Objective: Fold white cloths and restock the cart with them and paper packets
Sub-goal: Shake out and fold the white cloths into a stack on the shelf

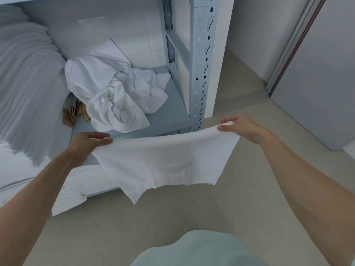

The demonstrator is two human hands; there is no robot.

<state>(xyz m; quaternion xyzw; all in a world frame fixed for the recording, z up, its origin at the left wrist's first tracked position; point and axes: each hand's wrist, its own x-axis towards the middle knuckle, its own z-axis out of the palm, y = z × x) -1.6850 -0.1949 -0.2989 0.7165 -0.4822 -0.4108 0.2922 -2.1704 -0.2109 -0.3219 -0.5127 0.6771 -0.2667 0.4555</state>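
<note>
- Head view, looking down: 2 bare forearms reach forward from the lower corners of the frame, stretching 1 white cloth (pixel 165 160) between them at the centre.
- At centre left, the left hand (pixel 87 144) has its grip closed on the cloth's upper left corner, pinched between thumb and fingers.
- Right of centre, the right hand (pixel 244 127) has its grip closed on the upper right corner, the thumb showing on the near side.
- Hanging free in the air over the beige floor (pixel 249 208), the cloth touches no surface. Its top edge sags a little between the hands, and its bottom edge is uneven, dropping to a point at lower left.
- Behind it, in the upper middle of the frame, a heap of crumpled white cloths (pixel 115 93) lies on a grey metal shelf (pixel 169 112). Brown paper packets (pixel 74 114) peek out at the heap's left edge.
- Along the left of the frame stand tall stacks of folded white linen (pixel 25 83).
- Judgement: the step in hand looks like squaring up the cloth before the first fold.
- To do it well, draw the hands apart until the top edge runs straight, and give a light shake so the bottom corners hang level.
- Next, bring 1 corner across to meet the other, matching edges before creasing.
- Keeping both pinches right at the corners should stop the fold from skewing.
</note>
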